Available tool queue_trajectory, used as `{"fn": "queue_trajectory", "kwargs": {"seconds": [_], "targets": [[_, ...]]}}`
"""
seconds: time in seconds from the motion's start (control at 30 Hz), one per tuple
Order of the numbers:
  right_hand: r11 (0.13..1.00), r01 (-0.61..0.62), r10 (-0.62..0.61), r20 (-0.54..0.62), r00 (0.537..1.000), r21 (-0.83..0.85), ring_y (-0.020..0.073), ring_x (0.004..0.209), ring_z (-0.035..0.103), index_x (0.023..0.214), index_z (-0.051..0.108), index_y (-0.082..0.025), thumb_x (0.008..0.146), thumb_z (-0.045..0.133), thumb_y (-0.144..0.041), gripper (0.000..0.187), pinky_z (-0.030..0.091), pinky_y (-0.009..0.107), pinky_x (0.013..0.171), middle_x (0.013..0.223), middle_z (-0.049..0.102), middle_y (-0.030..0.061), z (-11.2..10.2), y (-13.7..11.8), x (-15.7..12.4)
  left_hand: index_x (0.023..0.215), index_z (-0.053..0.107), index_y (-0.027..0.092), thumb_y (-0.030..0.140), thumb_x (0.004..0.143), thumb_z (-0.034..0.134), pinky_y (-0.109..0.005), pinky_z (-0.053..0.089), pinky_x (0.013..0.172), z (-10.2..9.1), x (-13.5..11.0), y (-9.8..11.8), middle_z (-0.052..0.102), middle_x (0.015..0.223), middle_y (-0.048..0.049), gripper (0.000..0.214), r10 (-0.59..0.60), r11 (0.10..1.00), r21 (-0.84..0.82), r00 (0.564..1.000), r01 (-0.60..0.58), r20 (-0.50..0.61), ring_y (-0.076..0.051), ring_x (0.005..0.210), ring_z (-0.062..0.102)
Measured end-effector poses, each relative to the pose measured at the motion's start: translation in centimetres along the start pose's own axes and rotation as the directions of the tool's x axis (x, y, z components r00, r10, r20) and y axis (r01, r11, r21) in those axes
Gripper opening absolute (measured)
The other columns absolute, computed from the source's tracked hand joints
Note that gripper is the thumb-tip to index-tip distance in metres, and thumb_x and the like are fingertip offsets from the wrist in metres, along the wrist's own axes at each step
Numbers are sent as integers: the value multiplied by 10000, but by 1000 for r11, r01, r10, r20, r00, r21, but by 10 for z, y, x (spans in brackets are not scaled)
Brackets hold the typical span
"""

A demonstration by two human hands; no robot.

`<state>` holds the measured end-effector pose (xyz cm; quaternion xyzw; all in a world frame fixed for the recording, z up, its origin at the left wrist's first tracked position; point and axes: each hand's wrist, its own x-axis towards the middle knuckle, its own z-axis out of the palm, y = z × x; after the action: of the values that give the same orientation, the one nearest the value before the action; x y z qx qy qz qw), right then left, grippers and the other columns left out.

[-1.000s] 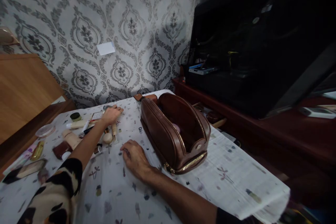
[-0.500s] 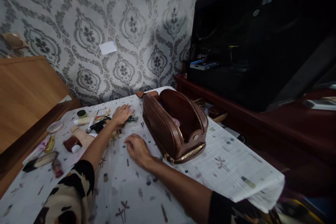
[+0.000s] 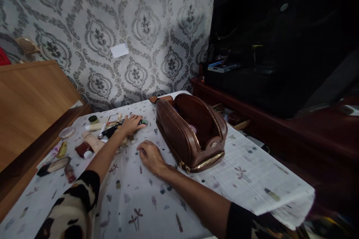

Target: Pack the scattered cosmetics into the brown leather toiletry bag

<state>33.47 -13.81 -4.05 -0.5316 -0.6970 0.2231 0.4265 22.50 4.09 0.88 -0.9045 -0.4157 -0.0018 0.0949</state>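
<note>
My left hand (image 3: 130,124) reaches over the cosmetics on the cloth-covered table. Its fingers and thumb close around a small dark green item (image 3: 144,122), whose end pokes out on the right; its kind is unclear. Under and beside that hand lie a black tube-like item (image 3: 109,132), a pale palette (image 3: 113,118) and a cream tube (image 3: 94,126). My right hand (image 3: 151,157) rests on the cloth, fingers loosely bent and holding nothing. Just right of it stands a brown toiletry bag (image 3: 179,138), unzipped wide, with something pinkish (image 3: 193,129) inside.
More cosmetics lie to the left: a round clear compact (image 3: 66,132), a dark green jar (image 3: 93,119), a brown bottle with a white cap (image 3: 83,150) and a yellow vial (image 3: 62,150). A wooden panel (image 3: 33,101) borders the left; a large black screen (image 3: 275,52) stands at right.
My left hand's fingers have drawn in around the dark green item. My right hand stays on the cloth. The view has shifted slightly, so everything sits a little further right.
</note>
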Motion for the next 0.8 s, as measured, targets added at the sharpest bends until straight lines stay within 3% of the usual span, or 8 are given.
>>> {"fn": "queue_trajectory", "kwargs": {"seconds": [0.17, 0.3, 0.43, 0.53, 0.7, 0.8], "targets": [[1000, 10, -10, -10, 1000, 4, 192, 924, 619, 940, 719, -167, 825, 542, -44, 245, 476, 297, 886, 933, 678, 71, 1, 2, 0, 1250, 611, 183, 484, 1049, 270, -572, 423, 1035, 1, 46, -1, 666, 1299, -181, 497, -213, 977, -9, 977, 213, -27, -347, 1263, 565], [1000, 5, -5, -4, 1000, 17, 197, 932, 616, 955, 719, -153, 826, 533, -38, 254, 473, 306, 891, 956, 682, 84, 0, 3, 0, 1436, 485, 167, 422, 1053, 196, -673, 371, 1072, 5, 56, 14, 516, 1502, -211, 544, -277, 961, -19, 959, 276, -66, -369, 1410, 449], [1000, -1, 1, 10, 1000, 10, 203, 924, 613, 952, 720, -143, 828, 536, -40, 245, 473, 318, 897, 947, 680, 91, 0, 4, 0, 1591, 262, 167, 462, 1040, 236, -675, 235, 1180, 15, 22, 29, 209, 1687, -172, 626, -181, 983, 13, 980, 183, -87, -329, 1568, 172], [1000, 10, -10, 3, 1000, 8, 198, 900, 606, 941, 719, -146, 828, 545, -46, 231, 473, 314, 883, 924, 673, 83, 0, 4, 1, 1609, 237, 207, 534, 1011, 334, -635, 180, 1222, 22, -18, 22, 200, 1698, -115, 688, -64, 996, 55, 997, 67, -43, -295, 1581, 138], [1000, 25, -25, -9, 1000, 16, 177, 846, 589, 919, 714, -164, 831, 551, -49, 218, 471, 294, 840, 891, 658, 58, 0, 4, 0, 1623, 190, 187, 539, 994, 363, -673, 148, 1209, 13, -72, -32, 194, 1691, -146, 742, -47, 991, 128, 999, 44, 22, -325, 1575, 160], [999, 38, -38, -20, 999, 15, 177, 868, 592, 918, 714, -175, 835, 555, -51, 218, 469, 294, 850, 899, 665, 53, 0, 3, 0, 1631, 150, 180, 557, 962, 429, -700, 139, 1196, -1, -85, -62, 152, 1694, -165, 817, -133, 984, 138, 983, 116, 125, -347, 1575, 147]]}}
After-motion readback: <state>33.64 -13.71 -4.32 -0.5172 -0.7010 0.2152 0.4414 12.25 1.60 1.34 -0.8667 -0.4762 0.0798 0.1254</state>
